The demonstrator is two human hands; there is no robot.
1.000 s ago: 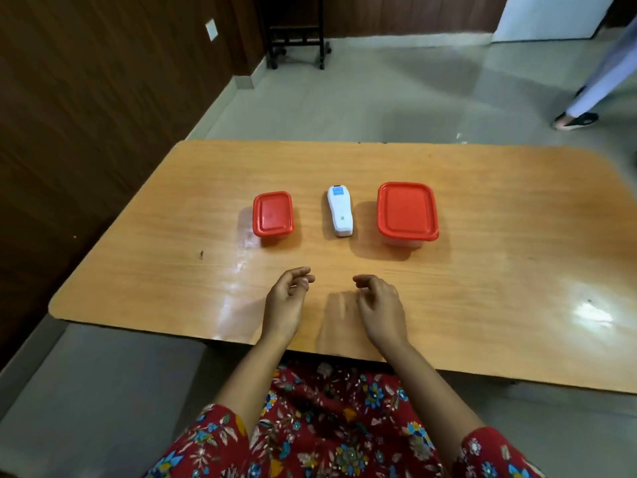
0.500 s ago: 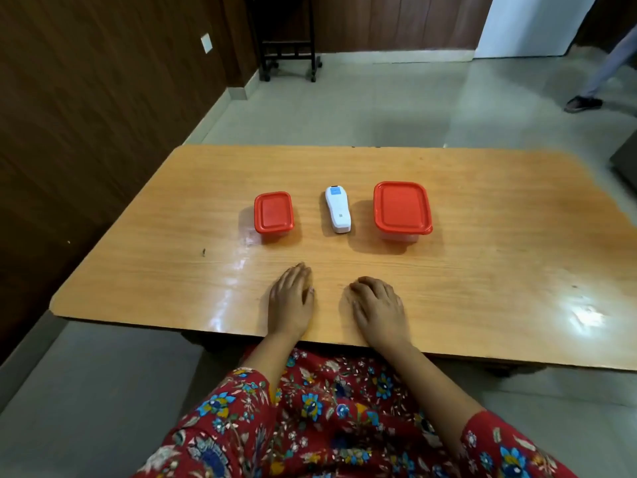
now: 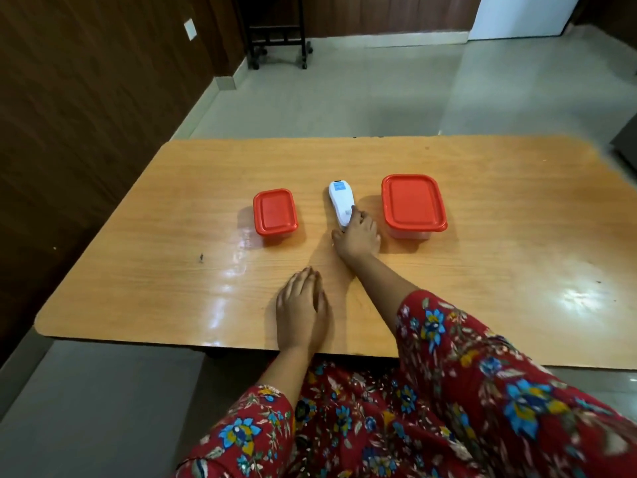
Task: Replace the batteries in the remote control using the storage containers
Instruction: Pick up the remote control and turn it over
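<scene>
A white remote control lies in the middle of the wooden table, lengthwise away from me. My right hand reaches over its near end, fingers curled around that end and touching it. A small container with a red lid sits left of the remote. A larger container with a red lid sits to its right. Both lids are on. My left hand rests flat on the table near the front edge, holding nothing.
A dark wood-panelled wall runs along the left side. A dark wheeled stand is on the tiled floor beyond the table. A dark object pokes in at the right edge.
My right hand has moved forward from the table's front edge to the near end of the remote. My left hand stays flat near the edge.
</scene>
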